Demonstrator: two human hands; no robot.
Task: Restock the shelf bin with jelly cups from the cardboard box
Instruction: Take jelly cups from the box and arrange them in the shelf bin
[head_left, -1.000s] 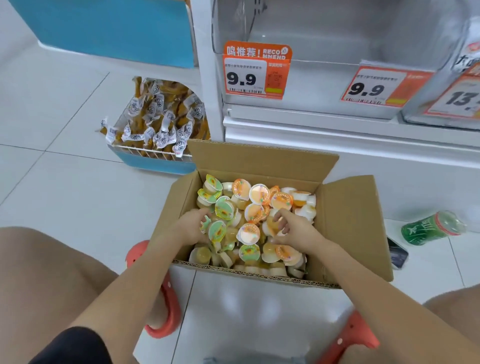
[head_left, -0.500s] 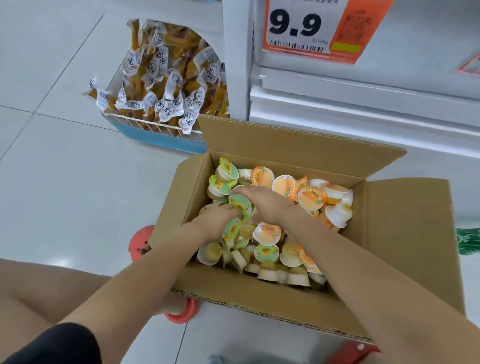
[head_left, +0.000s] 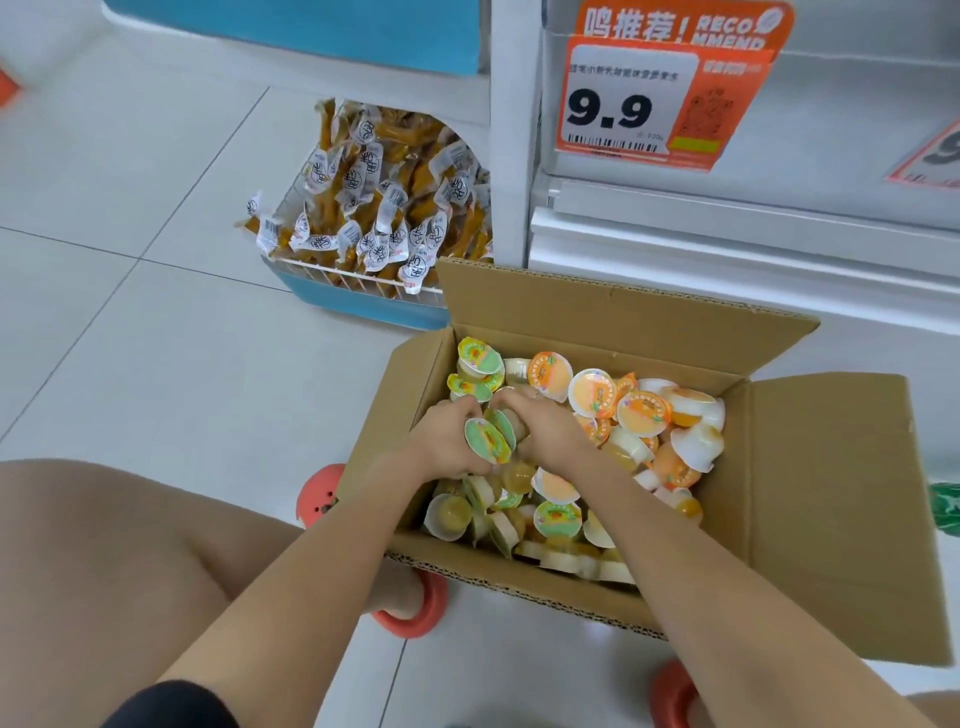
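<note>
- A cluster of green-lidded jelly cups is pressed between the two hands above the left part of the cardboard box; two hands are likely used because several loose cups are gathered at once, more than one hand could take.
- The left hand is curled round the cluster from the box's left side, its fingers wrapped over the lids.
- The right hand is cupped against the same cluster from the other side, so that the cups are kept from slipping out.
- The remaining jelly cups, orange-lidded and green-lidded, are heaped loosely inside the box, which appears well filled; much restocking is judged to be left.
- The box's flaps are folded outward, presumably so that the opening is kept free.
- The box is set on the floor just before the white shelf unit, so that the carry is kept short.
- Beyond the box, a 9.9 price tag is fixed to the clear shelf bin; its contents cannot be made out.
- Beyond the box's left corner, packaged yellow snacks are piled in a wire basket.
</note>
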